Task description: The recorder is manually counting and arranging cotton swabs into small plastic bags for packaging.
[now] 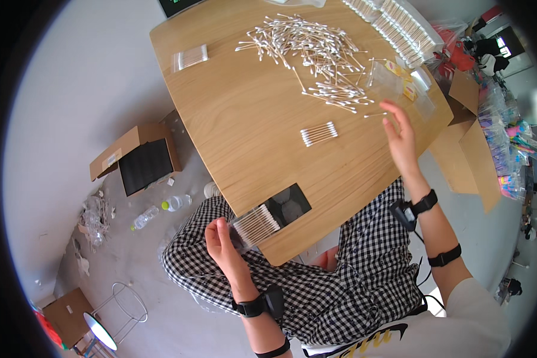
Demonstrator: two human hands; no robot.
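My left hand is at the near left corner of the table, its fingers pinched on the edge of a clear plastic bag of cotton swabs, which lie in a neat row. Over the right side of the table, my right hand is open, thumb and fingers apart, with nothing seen between them. Just left of its fingertips lies a single cotton swab. A small aligned row of swabs rests mid-table. Beyond it spreads a large loose heap of cotton swabs.
A dark rectangular pad lies at the near edge of the wooden table. One filled bag of swabs sits far left. At far right are a box with stacked swabs and yellow-printed clear bags. Cardboard boxes and bottles stand or lie on the floor.
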